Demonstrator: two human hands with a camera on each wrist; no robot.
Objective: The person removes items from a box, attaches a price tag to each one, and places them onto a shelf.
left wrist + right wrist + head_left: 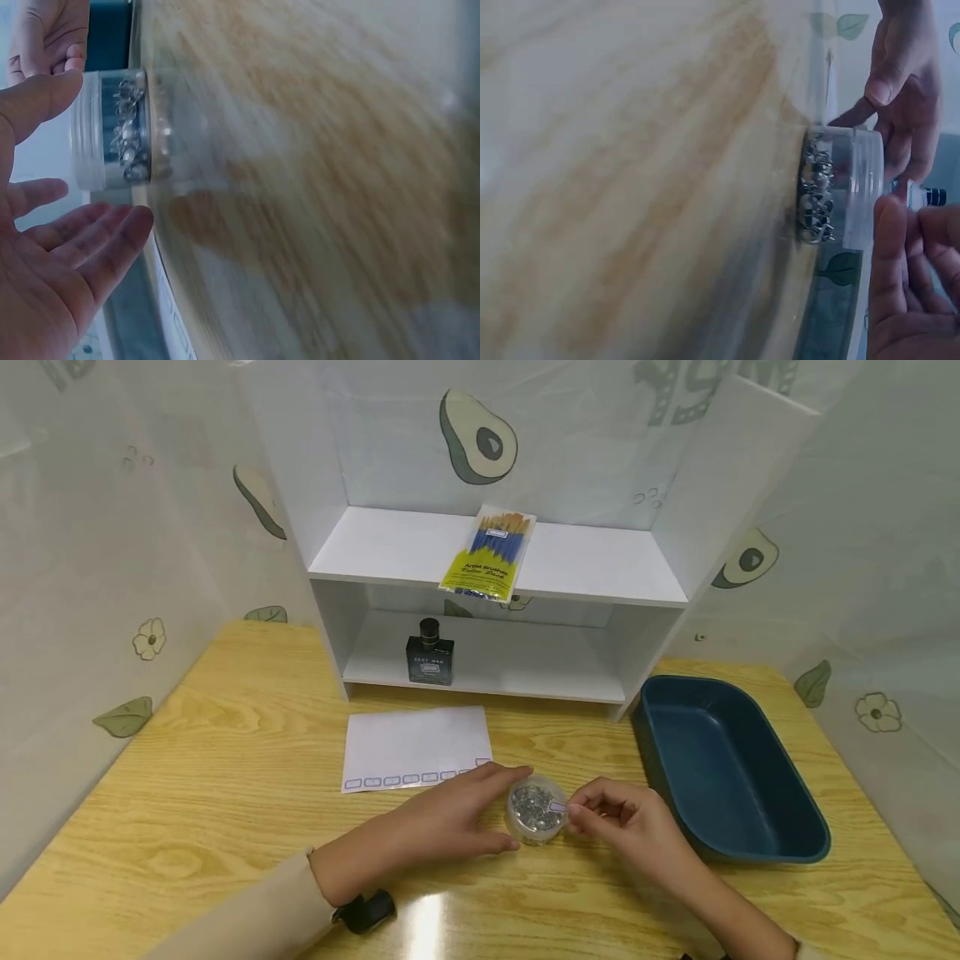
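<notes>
A small round clear jar [535, 811] of silvery metal bits stands on the wooden table, its lid on. My left hand [461, 814] curves loosely around the jar's left side, thumb and fingers spread apart; in the left wrist view its fingertips are close to the jar [127, 142]. At the jar's right, my right hand [626, 822] pinches a small white, blue-bordered sticker label [557, 807] between thumb and index finger, over the lid's right part. In the right wrist view, the right fingertips [891, 217] are right at the lid [864, 187].
A white sheet [416, 739] with a row of similar labels lies behind the left hand. A white shelf [570, 560] at the back holds a pack of artist brushes [489, 556] and a dark perfume bottle [431, 656]. At right stands a dark blue basin [731, 768].
</notes>
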